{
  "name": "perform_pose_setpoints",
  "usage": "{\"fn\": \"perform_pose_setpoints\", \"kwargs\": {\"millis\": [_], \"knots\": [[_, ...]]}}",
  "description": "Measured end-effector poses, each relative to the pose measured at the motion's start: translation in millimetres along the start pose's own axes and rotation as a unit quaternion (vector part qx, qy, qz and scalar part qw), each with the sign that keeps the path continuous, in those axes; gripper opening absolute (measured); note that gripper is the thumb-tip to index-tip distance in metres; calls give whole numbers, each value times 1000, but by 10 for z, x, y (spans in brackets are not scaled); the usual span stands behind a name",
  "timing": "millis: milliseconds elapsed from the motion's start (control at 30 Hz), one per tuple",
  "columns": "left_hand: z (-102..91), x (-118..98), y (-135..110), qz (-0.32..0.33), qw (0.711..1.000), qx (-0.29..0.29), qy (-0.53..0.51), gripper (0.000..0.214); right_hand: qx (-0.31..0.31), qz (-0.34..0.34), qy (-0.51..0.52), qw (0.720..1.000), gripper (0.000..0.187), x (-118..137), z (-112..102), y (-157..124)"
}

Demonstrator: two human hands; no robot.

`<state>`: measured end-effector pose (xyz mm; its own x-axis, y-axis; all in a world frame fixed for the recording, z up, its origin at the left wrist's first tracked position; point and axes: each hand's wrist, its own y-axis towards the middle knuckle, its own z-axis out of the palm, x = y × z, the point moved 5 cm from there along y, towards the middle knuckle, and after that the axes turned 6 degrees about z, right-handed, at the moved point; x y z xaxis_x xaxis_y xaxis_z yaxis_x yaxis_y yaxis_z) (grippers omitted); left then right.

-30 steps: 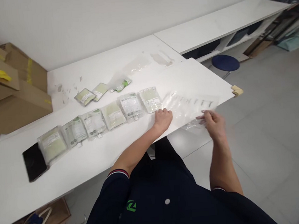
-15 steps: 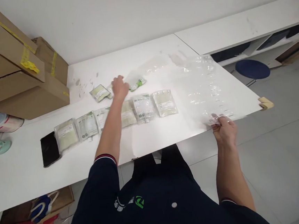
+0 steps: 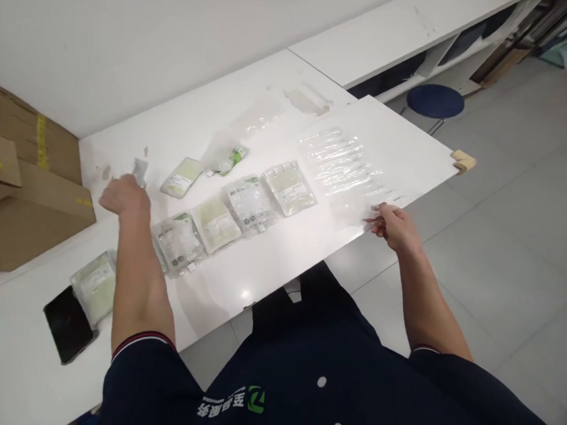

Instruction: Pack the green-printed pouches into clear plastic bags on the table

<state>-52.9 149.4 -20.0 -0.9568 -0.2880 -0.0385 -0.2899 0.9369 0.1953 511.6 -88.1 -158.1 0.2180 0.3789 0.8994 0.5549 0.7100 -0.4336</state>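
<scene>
My left hand point(image 3: 126, 194) is closed at the back left of the white table. A small grey, flat packet point(image 3: 139, 171) pokes out at its fingertips, mostly hidden by the hand. To its right lies a pale green packet point(image 3: 181, 177). Beside that one is a clear wrapper with a green-printed pouch point(image 3: 229, 159). Pinched in my right hand point(image 3: 392, 226) is the near edge of a clear plastic film point(image 3: 343, 164) spread on the table. A row of wrapped packets point(image 3: 216, 224) crosses the middle, partly behind my left forearm, with a pale green packet point(image 3: 290, 189) at its right end.
Cardboard boxes point(image 3: 38, 194) stand at the left against the wall. A black phone point(image 3: 69, 324) lies near the left front. A tan corner guard point(image 3: 463, 160) caps the table's right corner. Beyond it is a blue stool point(image 3: 435, 101).
My left hand has moved left, away from the small packets, and a grey packet now shows at its fingers. My right hand still grips the film. The view has shifted right.
</scene>
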Motion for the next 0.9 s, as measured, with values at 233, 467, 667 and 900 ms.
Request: {"fn": "perform_pose_setpoints", "kwargs": {"millis": [233, 467, 667, 900], "knots": [[-500, -1430, -1085, 301, 892, -157, -298, 38, 49, 36, 47, 997, 33, -182, -52, -44], [305, -3168, -2751, 487, 711, 137, -488, 24, 111, 81, 112, 984, 18, -256, -84, -155], [713, -3339, -2834, 531, 680, 192, -467, 25, 180, 127, 164, 962, 6, -244, -156, -219], [813, -3497, -2654, 633, 662, 152, -372, 35, 216, 155, 169, 949, 18, -329, -215, -197]]}}
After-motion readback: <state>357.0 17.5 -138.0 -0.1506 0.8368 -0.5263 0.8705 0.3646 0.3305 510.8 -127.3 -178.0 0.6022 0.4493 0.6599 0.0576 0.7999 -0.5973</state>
